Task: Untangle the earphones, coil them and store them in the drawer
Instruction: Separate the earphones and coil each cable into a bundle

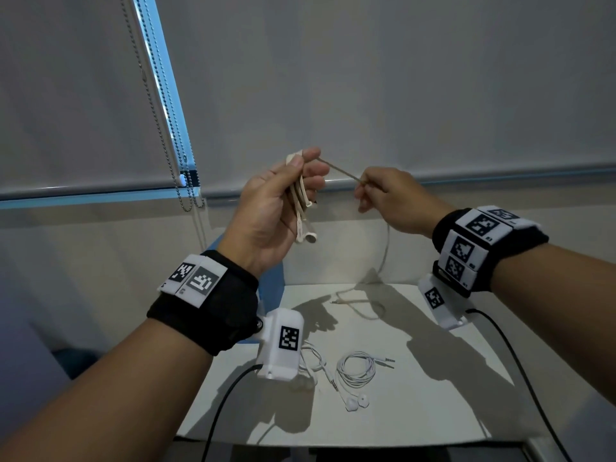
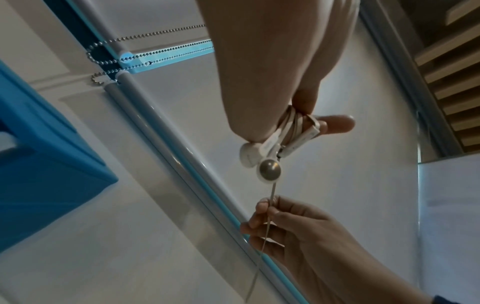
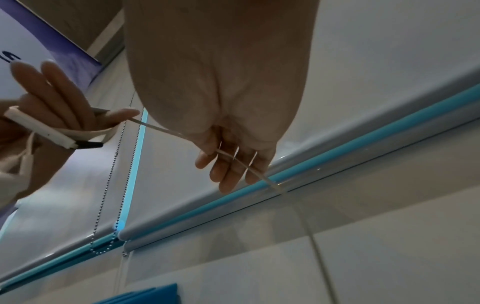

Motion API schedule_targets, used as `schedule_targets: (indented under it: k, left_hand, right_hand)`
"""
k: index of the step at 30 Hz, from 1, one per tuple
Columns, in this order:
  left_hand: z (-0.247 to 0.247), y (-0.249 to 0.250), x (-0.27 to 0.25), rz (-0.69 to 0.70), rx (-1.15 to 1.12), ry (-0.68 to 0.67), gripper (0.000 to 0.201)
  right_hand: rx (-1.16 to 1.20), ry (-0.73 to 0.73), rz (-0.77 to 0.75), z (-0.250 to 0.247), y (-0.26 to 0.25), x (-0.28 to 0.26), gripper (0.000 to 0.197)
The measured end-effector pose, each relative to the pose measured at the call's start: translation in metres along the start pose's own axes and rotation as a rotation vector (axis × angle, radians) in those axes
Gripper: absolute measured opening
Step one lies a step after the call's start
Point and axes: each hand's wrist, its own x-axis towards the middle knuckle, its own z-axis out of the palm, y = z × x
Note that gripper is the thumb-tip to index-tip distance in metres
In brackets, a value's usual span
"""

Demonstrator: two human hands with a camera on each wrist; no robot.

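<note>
Both hands are raised above the white table [image 1: 416, 395], in front of a grey roller blind [image 1: 366, 78]; the left hand [image 1: 273, 208] holds a bundle of beige earphones [image 1: 301, 208], several loops of flat cable lying across its palm and pinned there by the thumb, with the fingers curled loosely behind; in the left wrist view the two earbuds [image 2: 269, 170] hang below the loops, beside the inline remote [image 2: 302, 139]; from the left hand's fingertips one strand of cable [image 1: 340, 170] runs taut to the right hand [image 1: 390, 198], which pinches it between thumb and forefinger while the other fingers hang relaxed; past that pinch the cable drops down to the table, where its tail lies in a loose curve ending in the plug [image 1: 336, 301]; nearer the person, on the same table, lie two sets of white earphones, one coiled with its buds and plug out [image 1: 355, 375], the other partly hidden behind the left wrist camera [image 1: 313, 361]; a blue box [image 2: 39, 164] stands at the left, and bead chains [image 1: 160, 111] hang by the blind.
</note>
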Motion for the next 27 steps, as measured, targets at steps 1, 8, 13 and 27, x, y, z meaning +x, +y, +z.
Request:
schedule_targets:
  k: [1, 8, 13, 27]
  left_hand:
    - [-0.001, 0.001, 0.001, 0.014, -0.021, 0.005, 0.037]
    - [0.0, 0.007, 0.008, 0.081, -0.099, 0.047, 0.039]
    - [-0.001, 0.0, 0.015, 0.062, 0.016, 0.112, 0.039]
    - [0.008, -0.021, 0.01, 0.164, 0.952, -0.069, 0.021]
  right_hand:
    - [0.001, 0.016, 0.012, -0.003, 0.001, 0.002, 0.028]
    - [0.059, -0.193, 0.023, -0.018, -0.008, -0.004, 0.03]
    - [0.242, -0.618, 0.04, -0.017, -0.031, -0.019, 0.028]
    - [0.426, -0.427, -0.051, -0.051, -0.048, -0.006, 0.027]
